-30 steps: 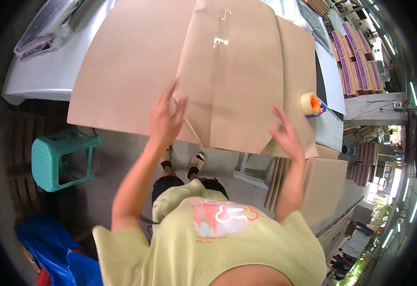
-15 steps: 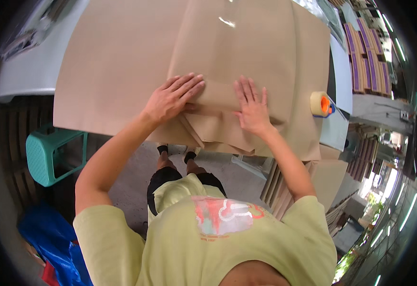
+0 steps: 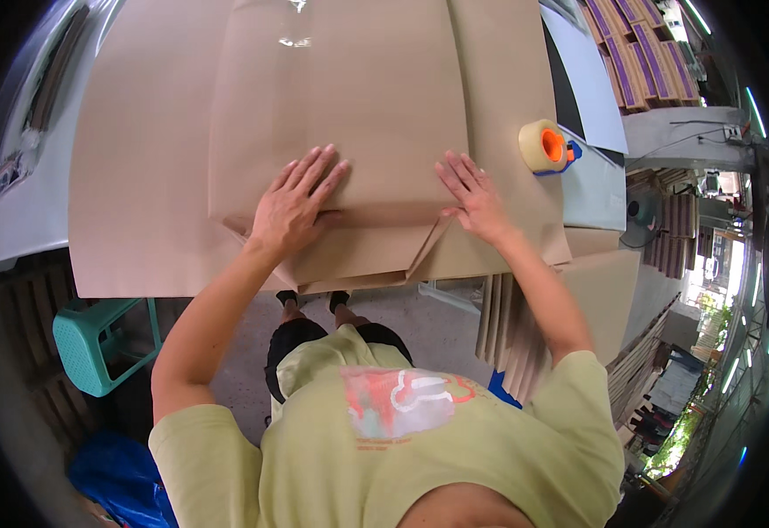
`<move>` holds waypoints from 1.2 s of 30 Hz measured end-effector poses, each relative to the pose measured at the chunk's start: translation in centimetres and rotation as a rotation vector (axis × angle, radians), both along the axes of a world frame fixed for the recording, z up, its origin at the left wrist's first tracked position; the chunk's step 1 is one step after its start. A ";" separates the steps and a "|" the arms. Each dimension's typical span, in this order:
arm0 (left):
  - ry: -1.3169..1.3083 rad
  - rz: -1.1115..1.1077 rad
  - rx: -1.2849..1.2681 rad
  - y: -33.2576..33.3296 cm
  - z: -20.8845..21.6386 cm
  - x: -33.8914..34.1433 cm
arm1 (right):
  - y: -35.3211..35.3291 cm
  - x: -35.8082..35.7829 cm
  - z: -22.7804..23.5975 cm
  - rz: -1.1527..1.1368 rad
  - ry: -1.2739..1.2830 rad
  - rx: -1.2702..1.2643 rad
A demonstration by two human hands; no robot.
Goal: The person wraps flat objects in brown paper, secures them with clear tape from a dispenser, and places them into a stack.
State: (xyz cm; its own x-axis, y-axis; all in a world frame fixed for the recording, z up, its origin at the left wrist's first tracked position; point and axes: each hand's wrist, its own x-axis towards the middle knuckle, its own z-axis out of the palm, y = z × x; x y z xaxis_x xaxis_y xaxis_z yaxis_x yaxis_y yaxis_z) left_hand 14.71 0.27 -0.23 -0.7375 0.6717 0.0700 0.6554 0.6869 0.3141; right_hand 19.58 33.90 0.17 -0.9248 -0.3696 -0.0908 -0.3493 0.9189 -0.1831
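Note:
A flat package wrapped in brown paper point(image 3: 340, 106) lies before me, with shiny clear tape point(image 3: 296, 42) stuck near its far part. My left hand point(image 3: 295, 202) rests open on the package's near edge, its fingers spread forward. Flat on the right near corner is my right hand point(image 3: 477, 202), also open, the thumb pointing inward. Between and below them, the paper's end flap point(image 3: 358, 255) is creased at both sides and hangs toward me past the table edge. More brown paper point(image 3: 142, 176) spreads out underneath. What the wrapping contains is hidden.
To the right sits a tape roll in an orange and blue dispenser point(image 3: 543, 148). A green plastic stool point(image 3: 85, 352) stands at lower left, near a blue plastic bag point(image 3: 125, 480). Cardboard sheets point(image 3: 512, 330) lean below the table's right side. Purple-striped cartons point(image 3: 640, 57) are stacked farther off.
The wrapped package has shifted left in view and appears straighter. Both hands stay flat on its near edge, now farther apart, and the end flap looks more evenly folded.

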 end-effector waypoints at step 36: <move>-0.071 -0.151 0.189 -10.9 0.7 -0.2 | -4.9 -1.0 0.9 -0.354 -0.098 -0.523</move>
State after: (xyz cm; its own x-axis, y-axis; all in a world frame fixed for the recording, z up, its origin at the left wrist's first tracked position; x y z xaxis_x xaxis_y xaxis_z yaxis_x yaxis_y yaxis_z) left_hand 14.49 -10.66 0.50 -0.6377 0.7542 0.1563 0.7175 0.5078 0.4768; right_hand 18.59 29.03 1.10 -0.9955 -0.0614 -0.0720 0.0007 0.7564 -0.6541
